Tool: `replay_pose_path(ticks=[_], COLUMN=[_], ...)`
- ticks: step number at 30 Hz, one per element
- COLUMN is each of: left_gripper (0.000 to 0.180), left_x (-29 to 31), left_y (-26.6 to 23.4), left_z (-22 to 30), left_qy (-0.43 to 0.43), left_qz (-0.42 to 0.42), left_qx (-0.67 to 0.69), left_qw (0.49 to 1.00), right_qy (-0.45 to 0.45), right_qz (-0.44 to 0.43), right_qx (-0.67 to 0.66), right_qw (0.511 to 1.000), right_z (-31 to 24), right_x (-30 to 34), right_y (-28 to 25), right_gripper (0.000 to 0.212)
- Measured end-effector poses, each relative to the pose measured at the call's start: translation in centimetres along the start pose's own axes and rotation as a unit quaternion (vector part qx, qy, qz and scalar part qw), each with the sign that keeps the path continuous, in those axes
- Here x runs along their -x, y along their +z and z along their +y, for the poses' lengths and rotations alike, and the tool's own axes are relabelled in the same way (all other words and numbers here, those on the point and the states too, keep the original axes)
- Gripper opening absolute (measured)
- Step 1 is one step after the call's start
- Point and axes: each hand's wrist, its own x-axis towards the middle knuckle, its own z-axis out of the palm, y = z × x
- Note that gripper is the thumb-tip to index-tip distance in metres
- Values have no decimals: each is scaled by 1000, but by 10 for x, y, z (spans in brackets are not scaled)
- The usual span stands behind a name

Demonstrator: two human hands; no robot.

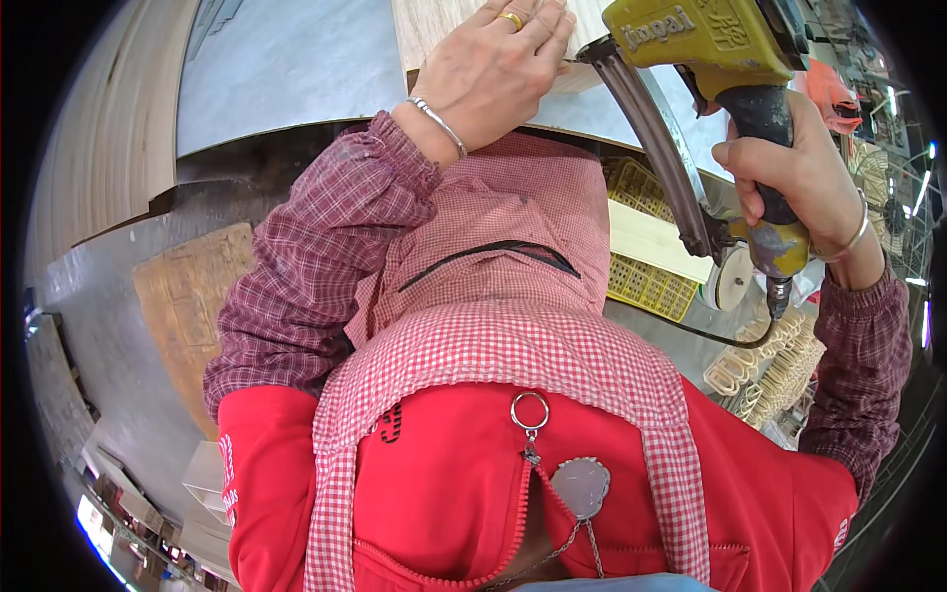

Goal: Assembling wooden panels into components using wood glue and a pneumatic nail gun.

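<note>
- The left grip [488,84] is lying back-upward on a pale wooden piece [426,35], probably so that its weight is steadying the wood; its fingers are running to the upper edge of the view, so I cannot tell whether they are pinching anything.
- The wooden piece is sitting at the near side of the blue-grey worktop [286,84], apparently so that both arms are reaching it easily.
- The right grip [814,178] is clenching the dark handle of a yellow nail gun [705,44], likely because wrapped fingers are bearing its weight best; the thumb is crossing the handle.
- The gun's nose is pointing toward the wood just beside the left fingers; whether it is touching the surface I cannot tell.
- The long magazine [646,143] is slanting down toward the person, seemingly just because the handle is being held that way.
- A black hose [735,342] is curving from the handle's base below the worktop, presumably leaving the upper side unobstructed.
- Long boards [109,128] are lying stacked at the left, perhaps for being within reach.
- A yellow crate [646,288] is standing below at the right, a pale board [656,242] lying across it.
</note>
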Motion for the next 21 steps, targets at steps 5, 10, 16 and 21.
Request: replay_pose_path(ticks=[5,10,16,21], left_gripper=[42,39,36,34], left_x=[2,14,30,29], left_y=[2,-9,-17,4], left_z=[-6,-16,-20,-25], left_qy=[4,-14,-28,-24], left_qz=[63,47,157,168], left_qx=[-24,89,97,48], left_qw=[998,995,982,984], right_qy=[-3,7,24,31], right_qz=[9,25,30,31], right_qx=[-5,-50,-109,-125], right_qw=[1000,998,993,991], right_z=[-5,10,18,11], right_x=[4,11,12,14], right_y=[0,-2,-5,1], right_gripper=[17,16,13,13])
